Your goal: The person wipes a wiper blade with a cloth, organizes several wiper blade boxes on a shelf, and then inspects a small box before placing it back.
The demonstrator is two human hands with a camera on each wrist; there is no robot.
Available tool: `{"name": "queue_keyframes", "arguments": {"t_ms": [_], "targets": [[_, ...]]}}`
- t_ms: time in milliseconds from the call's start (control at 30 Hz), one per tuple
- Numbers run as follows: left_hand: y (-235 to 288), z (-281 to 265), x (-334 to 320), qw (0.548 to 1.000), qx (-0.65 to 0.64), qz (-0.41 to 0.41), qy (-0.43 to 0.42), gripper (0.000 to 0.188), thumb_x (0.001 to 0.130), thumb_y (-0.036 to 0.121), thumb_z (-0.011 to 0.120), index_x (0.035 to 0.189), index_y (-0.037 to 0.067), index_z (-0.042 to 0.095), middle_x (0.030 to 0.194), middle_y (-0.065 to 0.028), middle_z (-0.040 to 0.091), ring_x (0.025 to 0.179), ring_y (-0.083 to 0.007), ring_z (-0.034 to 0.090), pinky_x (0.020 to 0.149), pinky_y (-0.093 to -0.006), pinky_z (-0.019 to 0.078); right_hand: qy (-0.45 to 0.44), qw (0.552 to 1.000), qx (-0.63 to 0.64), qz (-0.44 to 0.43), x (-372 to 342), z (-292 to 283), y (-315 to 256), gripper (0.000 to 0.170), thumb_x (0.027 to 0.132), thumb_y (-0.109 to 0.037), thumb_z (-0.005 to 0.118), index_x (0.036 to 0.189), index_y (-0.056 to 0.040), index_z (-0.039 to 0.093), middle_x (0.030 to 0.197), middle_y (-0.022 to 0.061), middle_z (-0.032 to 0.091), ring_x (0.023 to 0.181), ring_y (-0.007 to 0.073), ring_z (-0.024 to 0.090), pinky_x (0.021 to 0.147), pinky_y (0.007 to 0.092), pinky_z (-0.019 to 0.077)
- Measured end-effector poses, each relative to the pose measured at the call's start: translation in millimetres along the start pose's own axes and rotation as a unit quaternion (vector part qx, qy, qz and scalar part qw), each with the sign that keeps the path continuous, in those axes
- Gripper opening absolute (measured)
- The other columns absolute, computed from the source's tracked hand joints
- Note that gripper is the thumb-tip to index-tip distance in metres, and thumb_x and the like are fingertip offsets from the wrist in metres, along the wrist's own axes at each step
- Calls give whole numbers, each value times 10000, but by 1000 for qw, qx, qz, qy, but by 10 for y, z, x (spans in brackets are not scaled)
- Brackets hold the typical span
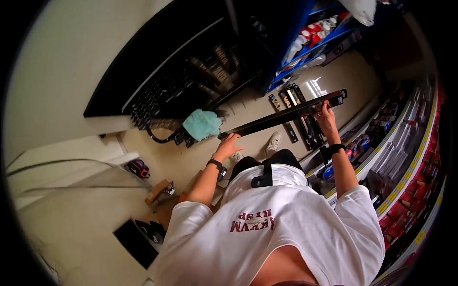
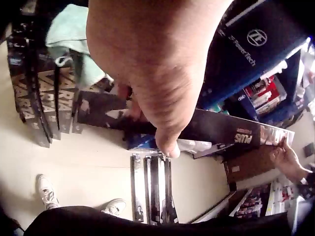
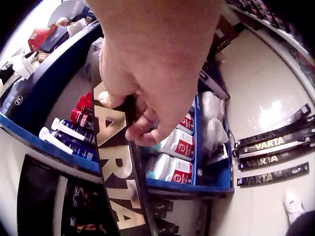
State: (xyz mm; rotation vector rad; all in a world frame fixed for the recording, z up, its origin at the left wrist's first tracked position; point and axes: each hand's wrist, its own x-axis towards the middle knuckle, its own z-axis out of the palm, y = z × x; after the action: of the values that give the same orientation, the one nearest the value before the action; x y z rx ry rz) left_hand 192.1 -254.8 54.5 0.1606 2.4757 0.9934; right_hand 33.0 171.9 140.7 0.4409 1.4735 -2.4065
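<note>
A long, thin black package (image 1: 281, 114) with gold VARTA lettering stretches between my two hands above the floor. My left hand (image 1: 226, 148) holds its left end, with fingers over the dark face in the left wrist view. Near the other end, my right hand (image 1: 327, 124) grips the package's edge between thumb and curled fingers; the lettering (image 3: 118, 167) faces up beside it in the right wrist view. Several similar VARTA packages (image 3: 269, 160) lie side by side on the tiled floor. More of them stand at the left (image 2: 47, 98), near a mint-green cloth (image 1: 202, 125).
Beyond the package is a blue shelf rack (image 1: 315, 45) with white and red bottles (image 3: 177, 145). Shelves of packaged goods (image 1: 396, 143) run along my right side. A pale wall or panel (image 1: 71, 62) fills the left. My shoes (image 1: 273, 141) are on the floor below.
</note>
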Motion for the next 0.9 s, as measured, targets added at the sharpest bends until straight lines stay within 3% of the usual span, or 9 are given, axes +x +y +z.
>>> {"name": "queue_keyframes", "arguments": {"t_ms": [33,67,233,433,567,633,700,800,900], "targets": [[-113,25,-117,996,-58,-14,-63,536,750,244,784,1158,55,492,1201,-144,527,1142,-362,520,917,-424,454,10,1000,22,-6,-20,43,22,242,1006,-340,516,1017,-106,576,859,-25,573,710,93,506,683,286,446],[-194,91,-272,999,-48,10,2,435,760,219,772,1026,52,471,1093,-134,538,1074,-364,543,851,-434,466,4,999,44,-13,69,-75,157,233,1004,-354,512,971,-130,567,836,-41,551,658,78,439,627,272,391],[-161,-74,-807,995,37,-22,92,393,774,197,757,1004,55,471,1047,-129,519,1032,-349,541,852,-441,453,7,999,40,-26,87,-247,512,246,1021,-353,478,969,-130,568,852,-44,534,687,85,452,630,256,399],[-301,-216,-1256,973,142,19,181,380,769,223,768,960,63,481,979,-116,466,978,-320,492,864,-424,412,49,998,-27,-12,-103,95,693,333,1048,-348,404,1128,-57,546,1086,49,609,943,201,595,793,347,497],[-363,-355,-1464,967,127,-4,221,477,739,241,784,1083,52,513,1127,-119,487,1096,-312,492,942,-416,418,28,998,-52,-30,-196,257,840,334,1043,-357,414,1082,-60,562,1044,42,616,946,206,606,843,376,504],[-533,-396,-1548,973,101,-6,210,517,724,243,798,1120,48,529,1143,-118,527,1094,-307,521,939,-405,436,-11,999,-32,-30,-214,262,920,319,1040,-362,422,1053,-81,573,1017,29,614,932,191,603,839,381,503],[-793,-347,-1598,996,0,-62,67,509,726,228,794,1135,49,547,1079,-123,578,1060,-310,559,903,-412,463,-47,998,-11,-29,-301,392,962,307,1037,-367,430,1025,-102,584,990,17,612,918,177,601,836,385,502],[-817,-478,-1664,994,-63,-77,-44,423,738,232,777,1043,39,556,1051,-147,627,956,-299,605,845,-392,483,41,999,1,-9,-472,694,981,300,1028,-373,454,917,-125,584,776,-47,520,686,102,467,671,271,393],[-960,-299,-1754,976,-152,-113,-112,440,740,276,770,1015,14,548,954,-146,652,861,-271,615,795,-376,485,-42,998,40,11,-282,295,1215,288,1030,-365,450,985,-116,588,904,-14,595,859,150,584,848,389,473]]}}
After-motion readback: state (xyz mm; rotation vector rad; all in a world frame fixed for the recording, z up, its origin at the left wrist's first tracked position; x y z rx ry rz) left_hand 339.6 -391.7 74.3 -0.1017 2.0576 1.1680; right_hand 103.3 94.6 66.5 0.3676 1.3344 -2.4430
